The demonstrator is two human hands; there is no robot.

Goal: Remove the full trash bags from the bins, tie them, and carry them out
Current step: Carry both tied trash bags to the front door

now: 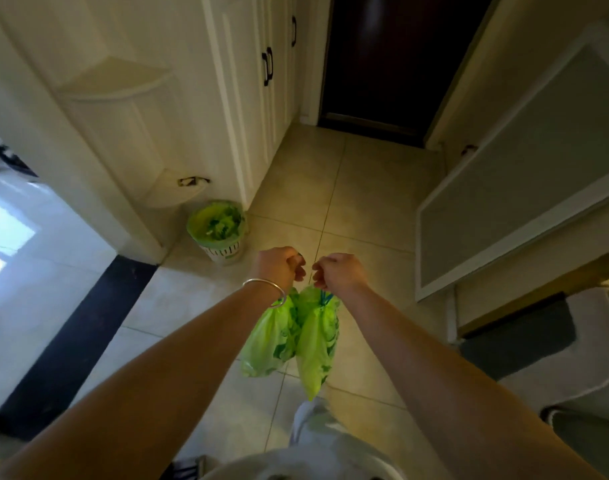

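Two full green trash bags hang side by side in front of me above the tiled floor. My left hand (280, 265), with a silver bangle on the wrist, is closed on the top of the left trash bag (270, 337). My right hand (336, 273) is closed on the gathered neck of the right trash bag (318, 344), where a blue drawstring shows. The two fists nearly touch. To the left on the floor stands a small white bin (220, 230) lined with a green bag and holding green waste.
White cabinets (247, 98) with black handles line the left. A dark door (389, 64) closes the far end of the hallway. A white-framed panel (524, 181) leans at the right. Grey mats (517, 341) lie on the floor at the right. A black threshold strip (74, 337) crosses the left.
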